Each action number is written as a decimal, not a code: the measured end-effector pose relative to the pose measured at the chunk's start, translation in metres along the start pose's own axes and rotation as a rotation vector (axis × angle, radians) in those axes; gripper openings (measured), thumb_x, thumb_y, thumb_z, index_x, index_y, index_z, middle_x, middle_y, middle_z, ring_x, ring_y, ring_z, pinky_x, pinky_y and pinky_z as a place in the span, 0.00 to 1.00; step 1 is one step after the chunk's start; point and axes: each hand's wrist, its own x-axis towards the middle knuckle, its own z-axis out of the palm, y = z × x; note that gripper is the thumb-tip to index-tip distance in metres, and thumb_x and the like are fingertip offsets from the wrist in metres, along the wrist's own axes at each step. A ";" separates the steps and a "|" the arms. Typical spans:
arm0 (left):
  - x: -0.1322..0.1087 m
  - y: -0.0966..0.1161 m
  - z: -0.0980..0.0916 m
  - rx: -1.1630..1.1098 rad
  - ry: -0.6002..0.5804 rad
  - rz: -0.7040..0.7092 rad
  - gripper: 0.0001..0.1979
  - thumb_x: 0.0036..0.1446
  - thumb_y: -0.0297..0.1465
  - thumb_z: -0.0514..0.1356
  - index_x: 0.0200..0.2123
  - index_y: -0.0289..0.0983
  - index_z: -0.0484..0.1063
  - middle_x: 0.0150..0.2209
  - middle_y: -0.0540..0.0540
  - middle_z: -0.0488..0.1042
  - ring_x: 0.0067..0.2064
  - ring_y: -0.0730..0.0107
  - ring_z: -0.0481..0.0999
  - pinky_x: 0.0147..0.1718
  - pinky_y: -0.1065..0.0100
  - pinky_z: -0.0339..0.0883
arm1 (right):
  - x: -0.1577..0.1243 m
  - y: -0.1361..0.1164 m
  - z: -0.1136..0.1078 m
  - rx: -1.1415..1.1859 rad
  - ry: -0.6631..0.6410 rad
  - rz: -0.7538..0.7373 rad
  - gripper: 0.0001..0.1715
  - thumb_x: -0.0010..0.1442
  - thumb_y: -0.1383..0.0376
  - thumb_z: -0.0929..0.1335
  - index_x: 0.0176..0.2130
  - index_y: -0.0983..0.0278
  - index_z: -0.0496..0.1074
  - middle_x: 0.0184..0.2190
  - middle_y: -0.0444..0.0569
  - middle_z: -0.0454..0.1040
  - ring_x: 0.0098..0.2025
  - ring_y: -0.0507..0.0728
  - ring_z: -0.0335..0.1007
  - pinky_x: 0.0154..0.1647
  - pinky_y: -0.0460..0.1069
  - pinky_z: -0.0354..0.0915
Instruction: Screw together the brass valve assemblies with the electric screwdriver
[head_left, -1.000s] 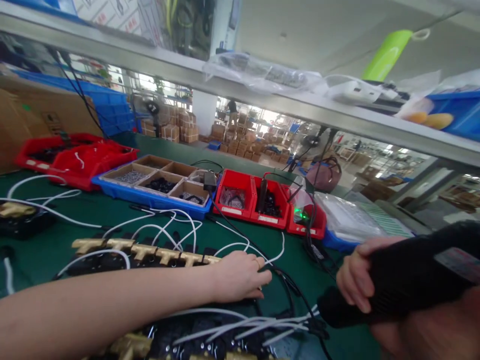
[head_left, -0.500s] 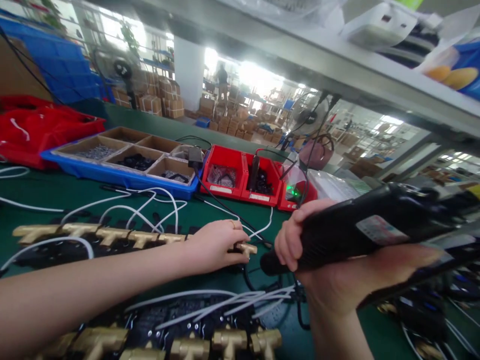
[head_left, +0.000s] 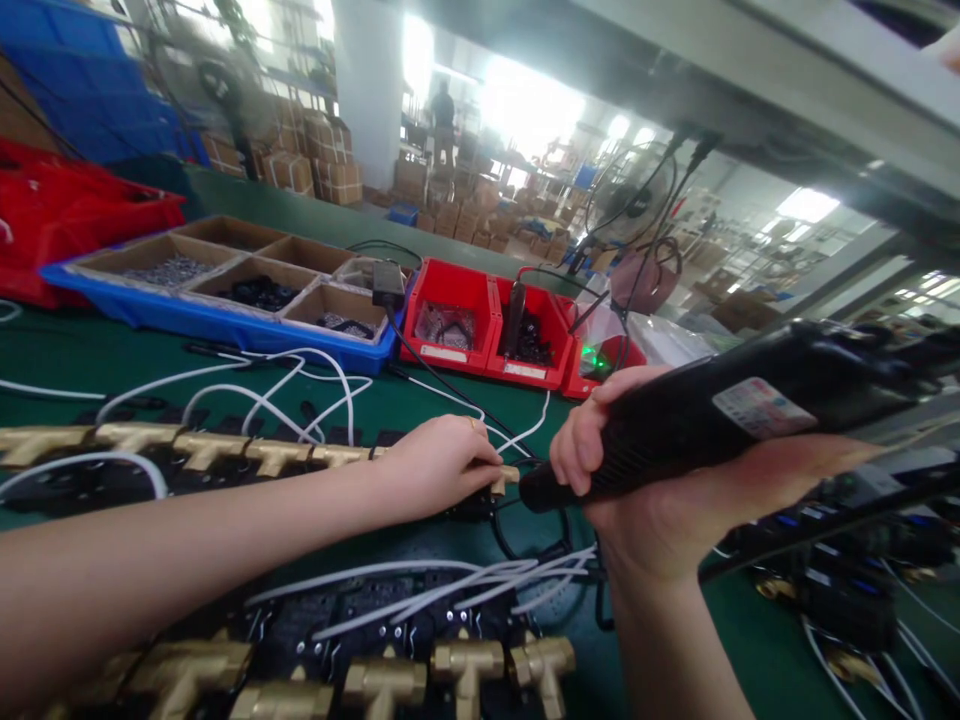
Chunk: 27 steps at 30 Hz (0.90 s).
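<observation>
My right hand is wrapped round a black electric screwdriver with a white and red label. The tool's front end points left and down, close beside a brass tee fitting. On that fitting, at the right end of the back row, the fingers of my left hand are closed. More brass tees on black parts run leftward behind my left forearm. A second row of brass fittings on black bodies lies nearest to me. The screwdriver's very tip is too small to make out.
A blue tray with cardboard compartments of small parts stands at the back left. Red bins adjoin it. White cables cross the green table. More black and brass units lie right. A shelf overhangs.
The screwdriver's front end has risen slightly and come up beside the brass tee fitting at my left fingers. The camera view has shifted a little. Both hands keep their hold.
</observation>
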 end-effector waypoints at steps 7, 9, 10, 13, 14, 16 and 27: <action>0.000 -0.005 -0.002 -0.025 0.014 0.053 0.06 0.62 0.27 0.63 0.39 0.36 0.82 0.34 0.46 0.78 0.38 0.67 0.76 0.37 0.71 0.64 | -0.002 0.001 0.000 0.015 -0.011 0.011 0.37 0.45 0.34 0.74 0.29 0.65 0.76 0.13 0.43 0.69 0.11 0.53 0.61 0.10 0.43 0.55; -0.001 -0.005 -0.001 -0.005 0.003 0.066 0.07 0.63 0.26 0.62 0.38 0.36 0.82 0.34 0.46 0.78 0.38 0.67 0.76 0.38 0.71 0.64 | -0.002 0.001 0.000 0.007 -0.017 0.014 0.36 0.45 0.34 0.74 0.29 0.65 0.76 0.13 0.44 0.70 0.11 0.52 0.61 0.10 0.43 0.55; -0.001 -0.006 -0.001 0.003 0.002 0.066 0.07 0.63 0.26 0.62 0.38 0.35 0.82 0.34 0.45 0.78 0.38 0.67 0.76 0.38 0.71 0.64 | -0.002 0.001 0.001 0.004 -0.023 0.017 0.36 0.46 0.35 0.74 0.29 0.65 0.76 0.13 0.44 0.70 0.11 0.52 0.61 0.09 0.43 0.55; -0.001 -0.006 0.000 0.010 0.005 0.060 0.07 0.63 0.25 0.62 0.37 0.35 0.82 0.34 0.45 0.78 0.38 0.66 0.76 0.37 0.70 0.65 | -0.001 0.002 0.001 -0.009 -0.029 0.022 0.37 0.45 0.34 0.74 0.29 0.65 0.75 0.13 0.43 0.69 0.11 0.52 0.60 0.09 0.43 0.56; -0.001 -0.006 0.000 0.010 0.005 0.057 0.07 0.63 0.25 0.62 0.36 0.34 0.82 0.34 0.45 0.78 0.38 0.66 0.76 0.37 0.70 0.65 | -0.001 0.003 0.001 -0.011 -0.028 0.018 0.37 0.44 0.34 0.74 0.29 0.65 0.75 0.13 0.43 0.69 0.11 0.52 0.60 0.09 0.43 0.56; -0.001 -0.005 0.000 0.018 0.010 0.057 0.07 0.63 0.25 0.62 0.36 0.34 0.82 0.34 0.45 0.78 0.38 0.65 0.76 0.38 0.69 0.65 | -0.001 0.004 0.001 -0.012 -0.026 0.009 0.37 0.44 0.34 0.75 0.28 0.65 0.75 0.13 0.43 0.69 0.11 0.52 0.60 0.09 0.43 0.55; 0.001 0.000 -0.003 -0.013 -0.032 0.068 0.04 0.58 0.28 0.67 0.38 0.37 0.82 0.32 0.48 0.75 0.35 0.68 0.74 0.34 0.71 0.62 | -0.004 0.003 0.000 -0.025 -0.006 -0.003 0.37 0.44 0.34 0.74 0.29 0.65 0.75 0.12 0.42 0.69 0.11 0.52 0.60 0.09 0.43 0.55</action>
